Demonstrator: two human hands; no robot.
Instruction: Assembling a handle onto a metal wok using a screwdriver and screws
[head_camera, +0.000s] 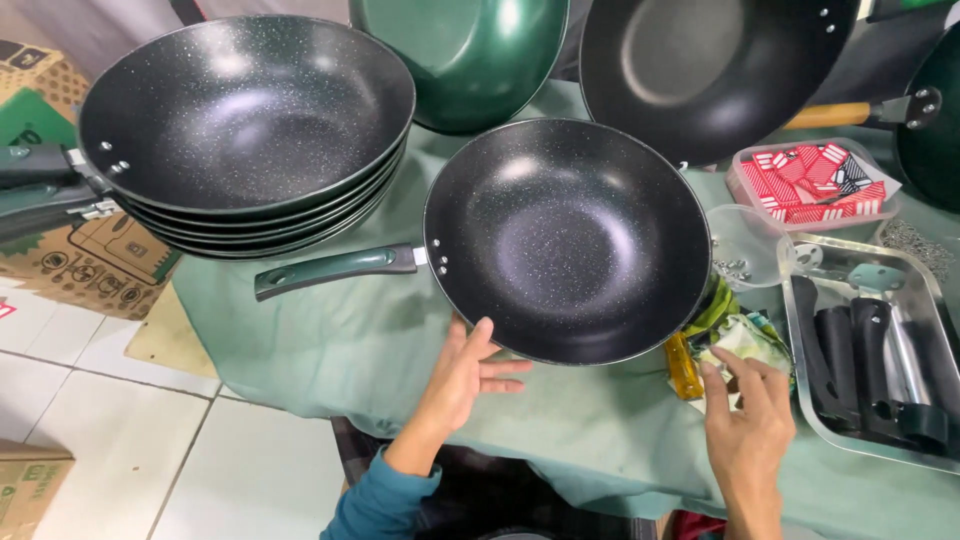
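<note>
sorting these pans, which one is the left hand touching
The left hand touches the single speckled black pan with the green handle, lying alone mid-table. The stacked pans and the others at the back are out of its reach.

Left hand (462, 378) touches the speckled black wok (567, 238) — right hand (748, 420) rests on crumpled cloth (742, 338).

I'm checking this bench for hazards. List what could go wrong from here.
1. The stack of woks stands at the table's left end, its handles out over the floor; a knock might tip it.
2. The left hand props the rim of the speckled wok, which looks tilted; letting go could make it rock or slide.
3. The right hand rests on a crumpled cloth beside a metal tray of handles; its edge could catch.
</note>
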